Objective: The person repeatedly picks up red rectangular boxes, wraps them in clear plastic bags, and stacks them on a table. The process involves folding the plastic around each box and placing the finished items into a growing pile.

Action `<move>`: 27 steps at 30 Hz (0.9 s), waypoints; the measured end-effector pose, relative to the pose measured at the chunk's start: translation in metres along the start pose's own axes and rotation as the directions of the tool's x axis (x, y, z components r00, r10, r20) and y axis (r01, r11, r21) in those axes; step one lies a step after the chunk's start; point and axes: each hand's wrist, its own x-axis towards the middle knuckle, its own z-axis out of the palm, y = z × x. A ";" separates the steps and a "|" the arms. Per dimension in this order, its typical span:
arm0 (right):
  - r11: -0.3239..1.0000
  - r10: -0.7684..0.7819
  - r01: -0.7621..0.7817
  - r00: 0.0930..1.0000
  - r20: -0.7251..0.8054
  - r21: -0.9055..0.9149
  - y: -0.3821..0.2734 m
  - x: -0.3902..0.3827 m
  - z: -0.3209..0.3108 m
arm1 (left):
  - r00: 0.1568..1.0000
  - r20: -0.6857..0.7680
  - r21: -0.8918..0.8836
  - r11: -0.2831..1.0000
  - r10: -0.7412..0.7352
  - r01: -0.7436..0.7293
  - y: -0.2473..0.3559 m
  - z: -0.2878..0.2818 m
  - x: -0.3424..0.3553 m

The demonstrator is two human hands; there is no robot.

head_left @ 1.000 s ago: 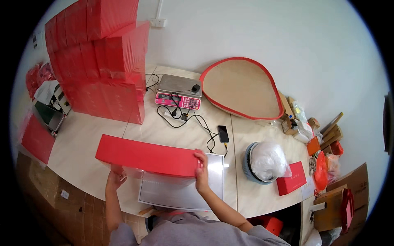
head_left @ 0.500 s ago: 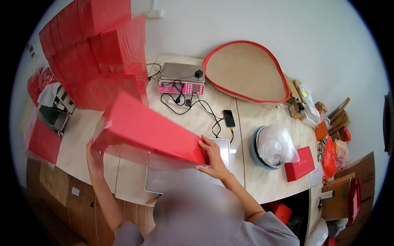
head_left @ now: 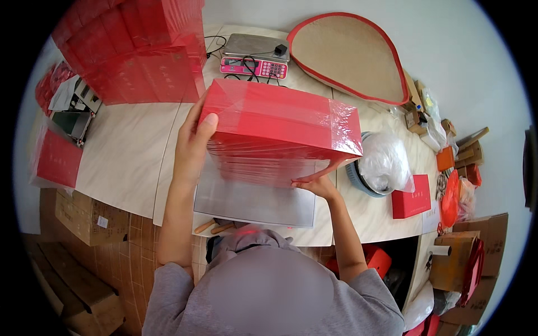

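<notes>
A long red box wrapped in clear film (head_left: 280, 112) is held up above a silver rectangular plate (head_left: 255, 207) on the marble-look table (head_left: 120, 168). My left hand (head_left: 190, 140) is closed around the box's left end, thumb on its near face. My right hand (head_left: 314, 185) grips the lower right part of the box from below, its fingers partly hidden by it. Just right of the box sit a blue basin (head_left: 356, 176) with crumpled clear plastic (head_left: 384, 159) and a smaller red box (head_left: 411, 196).
Film-wrapped red boxes (head_left: 129, 56) are stacked at the back left. A pink scale (head_left: 255, 67) with cables and a red-rimmed oval tray (head_left: 347, 56) stand at the back. Packaging clutters the right edge (head_left: 445, 157). Cardboard boxes (head_left: 89, 218) lie below at left.
The box has turned, showing a different long face, and moved up and right. My left hand has risen and moved right with it; my right hand has shifted to its underside.
</notes>
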 end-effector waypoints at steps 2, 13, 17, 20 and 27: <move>0.999 0.004 -0.003 0.999 -0.048 0.039 0.002 -0.002 0.002 | 1.000 0.014 -0.017 1.000 -0.009 0.010 -0.001 0.006 0.000; 0.856 -0.097 0.287 0.906 -0.412 0.429 -0.046 -0.002 -0.036 | 0.994 -0.022 -0.097 0.990 -0.108 0.105 -0.017 0.019 0.000; 0.822 -0.155 0.455 0.757 -0.634 0.343 -0.145 0.021 -0.039 | 0.985 -0.054 -0.111 0.981 -0.165 0.159 -0.014 0.019 -0.003; 0.856 -0.130 0.436 0.702 -0.701 0.278 -0.152 0.027 -0.037 | 0.984 -0.048 -0.109 0.980 -0.172 0.166 -0.017 0.017 -0.002; 0.835 -0.126 0.468 0.674 -0.728 0.289 -0.146 0.030 -0.040 | 0.982 -0.065 -0.093 0.981 -0.177 0.171 -0.020 0.021 0.002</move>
